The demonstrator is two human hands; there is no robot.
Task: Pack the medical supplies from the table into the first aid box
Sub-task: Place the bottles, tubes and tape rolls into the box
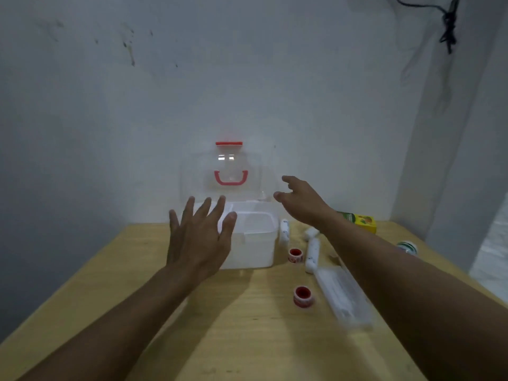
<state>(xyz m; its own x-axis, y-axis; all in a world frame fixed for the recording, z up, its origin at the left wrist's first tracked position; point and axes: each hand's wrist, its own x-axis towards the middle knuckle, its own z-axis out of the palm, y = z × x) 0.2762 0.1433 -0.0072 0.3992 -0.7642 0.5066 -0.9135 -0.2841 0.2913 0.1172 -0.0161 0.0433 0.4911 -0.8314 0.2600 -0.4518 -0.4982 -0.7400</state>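
The white first aid box (254, 248) stands open on the wooden table (242, 339), its clear lid (228, 171) with a red handle and red latch upright against the wall. My left hand (199, 240) hovers over the box's front left corner, fingers spread, holding nothing. My right hand (299, 200) is raised at the box's right side beside the lid, fingers loosely apart and empty. To the right of the box lie two red tape rolls (295, 255) (303, 296), white gauze rolls (312, 254) (284, 230) and a clear flat packet (343, 295).
A yellow-green carton (362, 221) lies at the back right, partly behind my right forearm. A small green-and-white container (408, 247) sits near the table's right edge. The wall is right behind the box. A black cable (448, 26) hangs at top right.
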